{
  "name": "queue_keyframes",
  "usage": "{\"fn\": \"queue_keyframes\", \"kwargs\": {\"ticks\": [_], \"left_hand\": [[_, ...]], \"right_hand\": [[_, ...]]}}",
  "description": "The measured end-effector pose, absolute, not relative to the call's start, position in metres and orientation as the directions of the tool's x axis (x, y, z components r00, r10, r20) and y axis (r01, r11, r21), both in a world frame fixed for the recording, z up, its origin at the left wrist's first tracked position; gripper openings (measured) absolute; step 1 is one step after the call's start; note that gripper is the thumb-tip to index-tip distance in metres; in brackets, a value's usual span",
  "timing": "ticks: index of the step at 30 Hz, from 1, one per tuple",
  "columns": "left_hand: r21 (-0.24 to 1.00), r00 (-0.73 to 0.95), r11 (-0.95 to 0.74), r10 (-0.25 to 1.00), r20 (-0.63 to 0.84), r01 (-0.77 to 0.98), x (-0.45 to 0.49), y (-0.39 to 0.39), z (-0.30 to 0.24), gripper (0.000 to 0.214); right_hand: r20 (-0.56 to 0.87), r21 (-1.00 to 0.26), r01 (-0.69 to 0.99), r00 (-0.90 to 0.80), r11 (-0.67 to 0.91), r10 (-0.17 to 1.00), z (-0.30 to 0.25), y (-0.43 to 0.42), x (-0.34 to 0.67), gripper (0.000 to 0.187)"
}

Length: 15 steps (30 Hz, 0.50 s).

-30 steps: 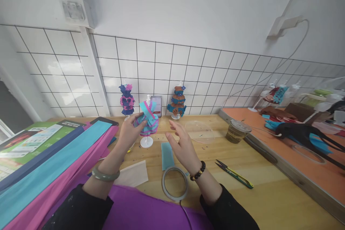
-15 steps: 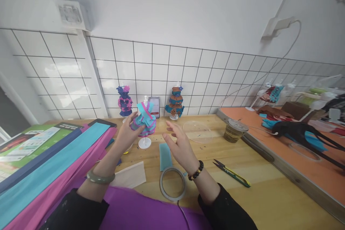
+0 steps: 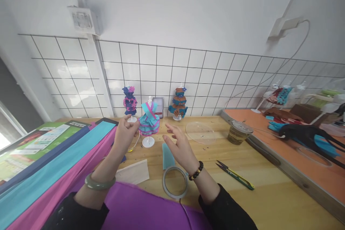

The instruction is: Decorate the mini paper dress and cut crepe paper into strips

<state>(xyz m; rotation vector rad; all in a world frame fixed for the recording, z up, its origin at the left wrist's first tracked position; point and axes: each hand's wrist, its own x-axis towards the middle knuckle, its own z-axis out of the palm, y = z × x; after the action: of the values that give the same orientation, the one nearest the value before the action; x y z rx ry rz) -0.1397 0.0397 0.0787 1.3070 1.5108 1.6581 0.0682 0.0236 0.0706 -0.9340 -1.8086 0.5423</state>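
A small turquoise and pink paper dress (image 3: 149, 120) stands on a white mannequin stand (image 3: 148, 142) on the wooden table (image 3: 269, 194). My left hand (image 3: 124, 133) is just left of it, fingers curled, with the fingertips pinched at the skirt's left edge. My right hand (image 3: 180, 144) hovers to the right of the dress, fingers spread and holding nothing. Under my right hand lie a turquoise paper piece (image 3: 167, 155) and a ring of tape (image 3: 175, 182).
Two more dressed mannequins (image 3: 129, 102) (image 3: 178, 106) stand by the tiled wall. Turquoise, pink and blue paper rolls (image 3: 48, 176) lie at the left. Snips (image 3: 235, 175), a clear disc (image 3: 201, 132) and a lidded cup (image 3: 239, 132) are at the right, beside an orange-topped table (image 3: 318, 172).
My left hand has slid from around the skirt to its left edge. The dress has settled upright on its stand. My right hand has barely moved.
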Motion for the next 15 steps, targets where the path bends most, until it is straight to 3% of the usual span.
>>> {"fn": "queue_keyframes", "kwargs": {"ticks": [9,15], "left_hand": [[0.977,-0.283,-0.138,0.955,0.087,-0.164,-0.1329,0.0369,0.0786,0.075],[0.955,-0.265,-0.142,0.962,0.071,-0.26,-0.1298,0.0379,0.0815,0.071]], "right_hand": [[0.582,-0.686,0.368,-0.24,0.628,0.777,0.0658,0.0234,0.0647,0.038],[0.565,-0.692,0.373,-0.253,0.618,0.785,0.0651,0.0227,0.0635,0.038]]}}
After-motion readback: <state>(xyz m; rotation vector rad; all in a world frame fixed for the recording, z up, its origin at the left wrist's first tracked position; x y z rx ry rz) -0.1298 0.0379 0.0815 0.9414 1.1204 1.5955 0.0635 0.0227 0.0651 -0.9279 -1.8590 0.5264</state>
